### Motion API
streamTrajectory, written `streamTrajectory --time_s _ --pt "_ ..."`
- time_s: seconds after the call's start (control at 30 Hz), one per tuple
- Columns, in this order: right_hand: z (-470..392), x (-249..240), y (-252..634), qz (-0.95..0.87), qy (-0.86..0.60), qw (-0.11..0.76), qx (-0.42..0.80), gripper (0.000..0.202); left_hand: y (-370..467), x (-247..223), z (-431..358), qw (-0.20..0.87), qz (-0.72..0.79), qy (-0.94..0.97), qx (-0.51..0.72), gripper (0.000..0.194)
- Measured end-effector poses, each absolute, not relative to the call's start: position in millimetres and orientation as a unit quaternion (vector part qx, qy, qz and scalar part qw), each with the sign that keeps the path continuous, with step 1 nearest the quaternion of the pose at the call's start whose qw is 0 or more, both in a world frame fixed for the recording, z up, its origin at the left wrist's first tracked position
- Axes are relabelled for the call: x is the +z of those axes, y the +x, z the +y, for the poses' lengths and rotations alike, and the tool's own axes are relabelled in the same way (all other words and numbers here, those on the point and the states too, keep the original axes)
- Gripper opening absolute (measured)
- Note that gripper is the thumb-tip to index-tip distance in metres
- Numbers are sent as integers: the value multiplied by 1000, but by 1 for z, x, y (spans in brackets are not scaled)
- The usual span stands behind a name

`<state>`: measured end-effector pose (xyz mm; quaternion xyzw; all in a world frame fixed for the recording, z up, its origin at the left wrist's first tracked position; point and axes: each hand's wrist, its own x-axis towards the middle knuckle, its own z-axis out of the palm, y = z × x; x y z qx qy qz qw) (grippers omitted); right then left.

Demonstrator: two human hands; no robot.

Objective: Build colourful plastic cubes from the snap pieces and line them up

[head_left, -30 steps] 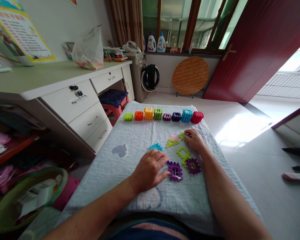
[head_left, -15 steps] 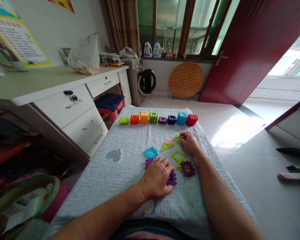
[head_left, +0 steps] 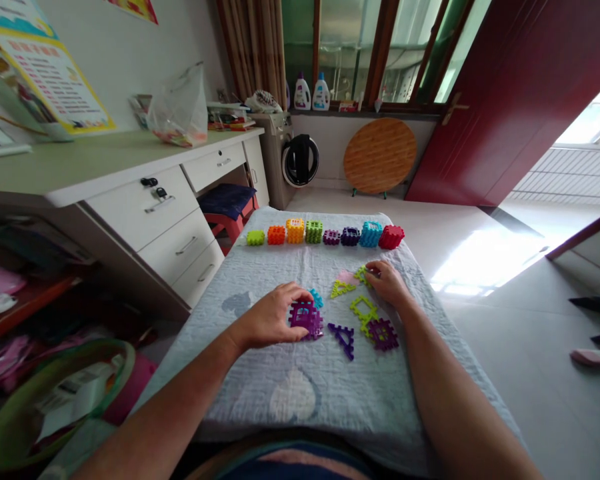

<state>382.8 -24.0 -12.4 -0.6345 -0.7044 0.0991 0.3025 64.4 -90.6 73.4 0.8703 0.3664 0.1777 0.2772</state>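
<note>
Left hand (head_left: 275, 315) half-curled, gripping purple square (head_left: 307, 322) low over table (head_left: 250, 400).
Right hand (head_left: 387, 285) bent at green piece (head_left: 363, 275), hold unclear. Dragging the square low could have snagged its notches on the blue piece (head_left: 317, 299) alongside.

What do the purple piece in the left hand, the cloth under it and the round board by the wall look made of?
Purple piece: likely hard plastic, slightly glossy; crisp teeth, even color.
Cloth: soft fabric, perhaps cotton, matte; fine wrinkles all over.
Round board: wood or wood-look laminate, seemingly low-sheen; brown streaks resemble grain.
</note>
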Motion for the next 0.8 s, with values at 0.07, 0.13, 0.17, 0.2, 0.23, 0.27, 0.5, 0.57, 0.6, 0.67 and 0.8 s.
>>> streamTrajectory --time_s 0.07,0.13,0.17,0.2,0.23,0.27,0.5,0.57,0.6,0.67,0.8 --pt "-24 -12 383 -706 -635 299 99 25 71 67 -94 236 366 887 154 45" --pt "-24 -12 383 -705 -636 297 99 25 79 59 -98 196 373 897 135 46" --pt "-24 -12 383 -705 -637 297 99 25 81 55 -100 180 377 899 128 49" --pt "-24 -12 383 -704 -638 296 99 24 84 51 -101 168 382 901 123 51" --pt "-24 -12 383 -703 -639 296 99 24 85 48 -101 159 386 901 119 55" --pt "-24 -12 383 -702 -639 296 98 23 85 46 -102 154 390 901 115 58" --pt "-25 -11 383 -705 -634 301 102 23 88 43 -100 139 395 903 95 47" --pt "-25 -11 383 -704 -634 302 106 25 91 43 -100 134 391 906 91 43" --pt "-25 -11 383 -704 -634 302 107 26 92 42 -100 131 388 908 90 41" --pt "-25 -10 382 -704 -634 302 108 26 94 41 -101 132 384 909 91 41" --pt "-26 -8 381 -706 -633 301 106 23 99 41 -106 148 369 912 97 41"
